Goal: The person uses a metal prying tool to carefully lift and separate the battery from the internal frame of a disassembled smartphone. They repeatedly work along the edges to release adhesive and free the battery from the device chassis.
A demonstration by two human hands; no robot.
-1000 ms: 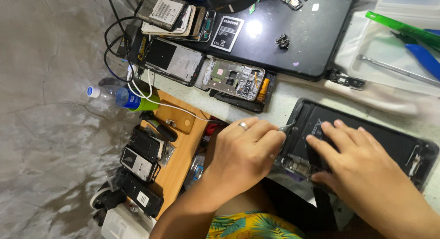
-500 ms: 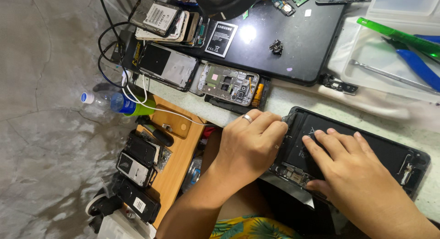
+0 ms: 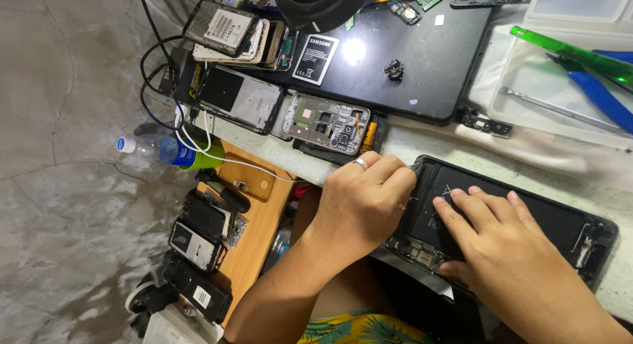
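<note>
An open tablet (image 3: 527,212) with its back off is seen lying flat at the near edge of the table (image 3: 422,143), with one end sticking out past that edge. The left hand (image 3: 362,199) is curled into a loose fist at the tablet's left end, and its fingertips are pressed on the tablet's rim. A ring (image 3: 361,163) is worn on one finger of that hand. It cannot be told if something small is pinched in it. The right hand (image 3: 508,252) is laid flat and open on the dark inside of the tablet, with the fingers spread and pointed toward the left hand. Nothing is gripped by it. The two hands are close but not touching. Farther back on the table, a big black slab (image 3: 422,54) is laid flat, and a small black part (image 3: 394,69) is sitting on it. Just beside its near edge, an opened phone (image 3: 326,123) with its insides showing is lying. A phone with a grey back (image 3: 241,97) is next to it, toward the left edge. A pile of phones (image 3: 231,31) is stacked at the far left corner. At the far right, a clear tray (image 3: 508,100) is seen with a green tool (image 3: 573,54) and a blue tool (image 3: 603,97) in it. Below the left edge, a wooden shelf (image 3: 257,232) is carrying more black phones (image 3: 198,235). A bottle (image 3: 165,149) with a blue cap is lying on the grey floor (image 3: 59,186).
</note>
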